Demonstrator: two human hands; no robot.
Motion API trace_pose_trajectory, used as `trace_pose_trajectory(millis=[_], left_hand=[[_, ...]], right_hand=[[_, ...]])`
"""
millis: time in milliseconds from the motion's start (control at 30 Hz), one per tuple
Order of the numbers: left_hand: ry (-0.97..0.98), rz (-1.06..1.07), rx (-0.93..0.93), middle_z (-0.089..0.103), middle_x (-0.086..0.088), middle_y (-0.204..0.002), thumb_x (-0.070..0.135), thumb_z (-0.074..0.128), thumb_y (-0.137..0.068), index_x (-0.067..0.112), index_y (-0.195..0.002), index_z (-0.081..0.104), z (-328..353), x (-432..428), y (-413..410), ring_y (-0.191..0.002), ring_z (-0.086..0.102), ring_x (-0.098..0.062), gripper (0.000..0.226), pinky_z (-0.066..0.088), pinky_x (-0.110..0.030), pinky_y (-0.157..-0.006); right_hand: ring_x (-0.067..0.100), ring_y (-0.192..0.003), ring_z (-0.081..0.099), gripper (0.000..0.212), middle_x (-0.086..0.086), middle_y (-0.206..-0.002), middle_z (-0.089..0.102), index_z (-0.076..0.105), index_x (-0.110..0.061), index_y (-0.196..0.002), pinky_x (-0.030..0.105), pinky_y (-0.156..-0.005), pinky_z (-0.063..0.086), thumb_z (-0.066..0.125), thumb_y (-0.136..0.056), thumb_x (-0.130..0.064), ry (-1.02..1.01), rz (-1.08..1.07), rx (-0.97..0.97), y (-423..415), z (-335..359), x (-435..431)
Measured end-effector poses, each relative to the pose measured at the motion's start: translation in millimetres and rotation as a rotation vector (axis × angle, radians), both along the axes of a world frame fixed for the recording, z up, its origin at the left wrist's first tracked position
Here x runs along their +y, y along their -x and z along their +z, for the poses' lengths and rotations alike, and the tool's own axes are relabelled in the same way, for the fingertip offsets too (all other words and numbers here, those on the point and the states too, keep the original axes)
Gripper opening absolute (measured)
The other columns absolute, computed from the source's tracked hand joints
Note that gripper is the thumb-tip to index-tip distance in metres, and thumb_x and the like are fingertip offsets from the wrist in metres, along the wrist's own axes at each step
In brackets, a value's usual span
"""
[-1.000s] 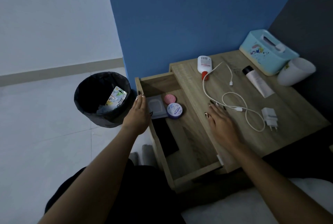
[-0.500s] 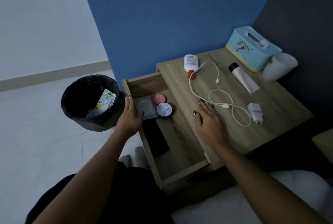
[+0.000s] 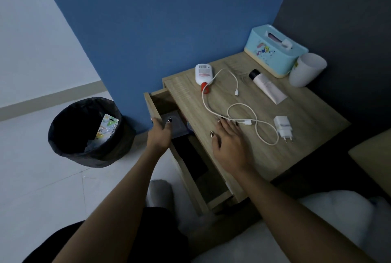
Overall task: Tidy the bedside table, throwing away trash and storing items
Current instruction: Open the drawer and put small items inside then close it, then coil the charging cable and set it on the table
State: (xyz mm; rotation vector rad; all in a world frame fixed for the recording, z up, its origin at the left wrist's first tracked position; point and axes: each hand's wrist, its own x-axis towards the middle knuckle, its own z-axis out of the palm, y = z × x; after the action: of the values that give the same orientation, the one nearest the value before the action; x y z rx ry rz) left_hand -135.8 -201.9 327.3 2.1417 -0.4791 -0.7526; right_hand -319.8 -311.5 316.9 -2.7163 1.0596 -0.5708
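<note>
The wooden bedside table (image 3: 306, 119) has its drawer (image 3: 148, 102) partly pulled out to the left. My left hand (image 3: 160, 133) presses on the drawer's front panel, fingers straight on the outside and thumb over the rim. A grey flat packet (image 3: 178, 127) and a dark item (image 3: 190, 157) show inside; the rest is hidden under the top. My right hand (image 3: 229, 142) rests flat on the tabletop, fingertips touching the white cable (image 3: 241, 106). A white charger plug (image 3: 282, 125), a white bottle with a red cap (image 3: 203, 72) and a white tube (image 3: 267, 88) lie on top.
A light-blue tissue box (image 3: 273, 51) and a white cup (image 3: 306, 69) stand in the back right corner against the walls. A black-lined trash bin (image 3: 69, 146) holding a colourful wrapper (image 3: 106, 127) stands on the floor left of the drawer. Bedding lies at the bottom right.
The drawer has slid well in under the tabletop with my left hand on its front; the pink and blue jars are now hidden. My right hand stays by the cable.
</note>
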Motion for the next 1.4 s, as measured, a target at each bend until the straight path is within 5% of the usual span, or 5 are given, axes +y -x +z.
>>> trace_pose_trajectory(millis=[167, 433, 1400], left_hand=[[0.073, 0.033, 0.058, 0.050, -0.018, -0.133, 0.047, 0.031, -0.098, 0.006, -0.134, 0.037, 6, -36, 14, -0.118, 0.050, -0.033, 0.055, 0.042, -0.044, -0.098], [0.080, 0.049, 0.133, 0.041, -0.017, -0.144, 0.052, 0.038, -0.094, 0.005, -0.141, 0.030, 7, -77, 24, -0.128, 0.043, -0.035, 0.067, 0.038, -0.043, -0.107], [0.081, 0.034, 0.147, 0.048, -0.019, -0.135, 0.042, 0.053, -0.091, 0.006, -0.135, 0.026, 1, -78, 27, -0.118, 0.052, -0.036, 0.063, 0.046, -0.050, -0.098]], right_hand=[[0.029, -0.129, 0.048, 0.046, 0.014, -0.134, 0.058, 0.059, -0.002, -0.127, 0.043, -0.111, 0.035, 0.045, -0.092, -0.029, -0.016, 0.000, -0.024, -1, -2, 0], [0.029, -0.129, 0.048, 0.049, 0.014, -0.134, 0.058, 0.058, -0.002, -0.128, 0.043, -0.113, 0.033, 0.043, -0.090, -0.030, -0.041, -0.011, -0.058, -3, 0, 1], [0.024, -0.131, 0.049, 0.044, 0.009, -0.135, 0.058, 0.059, -0.007, -0.128, 0.041, -0.111, 0.036, 0.044, -0.094, -0.030, -0.092, 0.000, -0.070, 7, 0, 9]])
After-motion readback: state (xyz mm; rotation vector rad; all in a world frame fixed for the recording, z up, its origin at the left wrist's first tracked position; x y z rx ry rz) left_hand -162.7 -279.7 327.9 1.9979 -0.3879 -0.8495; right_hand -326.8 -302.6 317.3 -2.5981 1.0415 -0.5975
